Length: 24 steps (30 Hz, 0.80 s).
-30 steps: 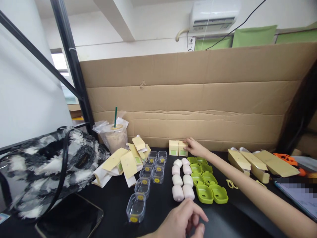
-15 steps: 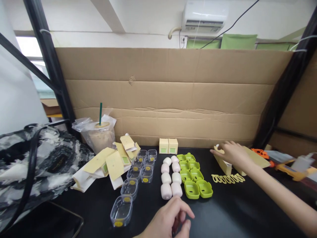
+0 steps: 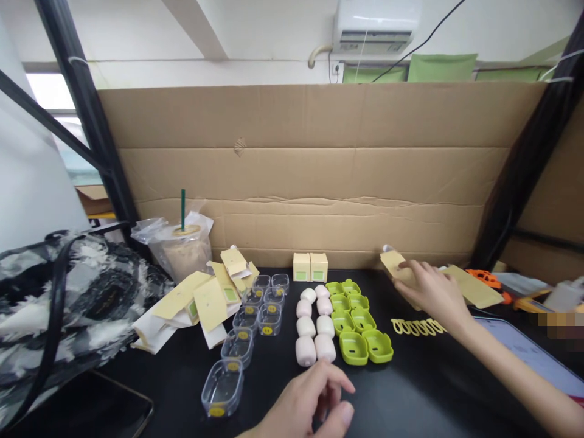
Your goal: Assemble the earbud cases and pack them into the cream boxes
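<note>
Head view: right hand (image 3: 431,292) has its fingers on a long cream carton (image 3: 391,263) at the far right of the table (image 3: 410,395), just behind the yellow loops (image 3: 413,328); carton sits at an angle and looks pinched. Left hand (image 3: 314,401) is empty, half curled, thumb and index apart, near the closest pale rounded pieces (image 3: 306,351). Green shells (image 3: 353,350) line up right of those, clear tubs (image 3: 222,388) left, two small cream boxes (image 3: 302,267) upright and side by side behind. For good handling, best to grip the carton by its stiff side edges, light pressure so the card doesn't crush, and lift clear of the loops and of the flatter cream carton (image 3: 474,287) to its right. Hard to see: right thumb and the carton's near end are under the hand; contact with the table can't be told. Forearm covers part of the tablet (image 3: 533,350); left wrist and phone (image 3: 91,407) run off the bottom edge. Orange item (image 3: 483,278) too small to identify.
</note>
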Available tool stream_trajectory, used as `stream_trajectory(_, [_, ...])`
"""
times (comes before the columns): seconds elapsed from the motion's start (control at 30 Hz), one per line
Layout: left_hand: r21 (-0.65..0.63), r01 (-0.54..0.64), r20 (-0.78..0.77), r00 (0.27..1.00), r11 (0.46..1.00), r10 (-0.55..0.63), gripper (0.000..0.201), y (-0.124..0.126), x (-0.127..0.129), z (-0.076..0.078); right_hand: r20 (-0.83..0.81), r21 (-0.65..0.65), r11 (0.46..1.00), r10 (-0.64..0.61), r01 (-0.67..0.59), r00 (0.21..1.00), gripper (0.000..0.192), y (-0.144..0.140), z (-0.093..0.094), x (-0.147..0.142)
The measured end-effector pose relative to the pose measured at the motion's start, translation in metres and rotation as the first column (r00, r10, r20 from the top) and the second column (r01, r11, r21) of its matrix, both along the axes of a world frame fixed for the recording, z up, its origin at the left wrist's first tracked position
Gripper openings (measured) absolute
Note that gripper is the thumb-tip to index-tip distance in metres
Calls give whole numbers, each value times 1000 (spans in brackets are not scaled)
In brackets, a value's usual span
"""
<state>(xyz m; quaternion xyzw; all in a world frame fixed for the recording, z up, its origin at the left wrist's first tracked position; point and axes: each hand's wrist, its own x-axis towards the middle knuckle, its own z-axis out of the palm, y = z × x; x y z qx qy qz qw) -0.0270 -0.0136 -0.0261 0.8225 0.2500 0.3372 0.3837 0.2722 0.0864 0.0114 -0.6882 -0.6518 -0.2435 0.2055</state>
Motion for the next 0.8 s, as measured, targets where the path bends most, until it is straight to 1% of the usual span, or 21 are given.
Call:
stream_trajectory(0.07, [-34,52,71,996,998,-49,19,3,-2,-3,-1,97,991,93,-92,996,28,-15,11,-10])
stream_trajectory(0.1, [-43,81,121,990,996,-75,25,5,-2,-5,2,142,978,152,-151,988,29,-25,15,-18])
stream_trajectory(0.13, [-50,111,169,980,993,-101,32,7,-2,-9,13,169,961,220,-219,975,30,-36,18,-27])
stream_trajectory(0.17, [-60,134,215,969,989,-118,41,9,-2,-13,25,199,931,308,-306,951,29,-48,19,-37])
stream_trajectory(0.2, [-77,153,255,958,985,-129,50,11,-1,-17,40,275,852,453,-446,891,25,-60,18,-49])
stream_trajectory(0.23, [-95,169,290,948,981,-135,59,12,1,-20,76,286,779,562,-558,823,25,-72,16,-60])
stream_trajectory(0.27, [-121,186,319,938,975,-140,67,13,3,-22,110,277,725,629,-631,770,28,-83,13,-71])
stream_trajectory(0.33, [-184,210,410,904,960,-119,73,12,8,-22,159,276,641,705,-717,691,30,-101,6,-89])
stream_trajectory(0.37, [-227,220,460,883,949,-94,71,11,10,-19,183,273,599,736,-753,652,30,-107,2,-95])
stream_trajectory(0.43, [-348,203,544,839,915,20,63,8,13,-9,202,257,513,800,-819,565,28,-115,-2,-101])
stream_trajectory(0.47, [-414,186,526,848,891,67,57,7,14,-3,185,240,474,834,-847,519,27,-116,-3,-101])
stream_trajectory(0.5, [-453,155,516,848,878,117,52,7,14,4,152,222,442,865,-869,479,27,-116,-2,-100])
stream_trajectory(0.57, [-488,138,511,846,862,154,49,6,12,14,64,199,411,901,-890,430,29,-116,-1,-94])
stream_trajectory(0.63, [-484,159,525,839,860,140,47,7,9,19,4,207,411,907,-888,421,32,-114,1,-87])
stream_trajectory(0.73, [-461,226,541,838,858,69,44,7,6,19,-60,259,453,889,-853,454,32,-112,-3,-81])
stream_trajectory(0.8, [-456,259,542,840,852,35,43,8,6,17,-124,266,488,873,-832,472,31,-111,-7,-80])
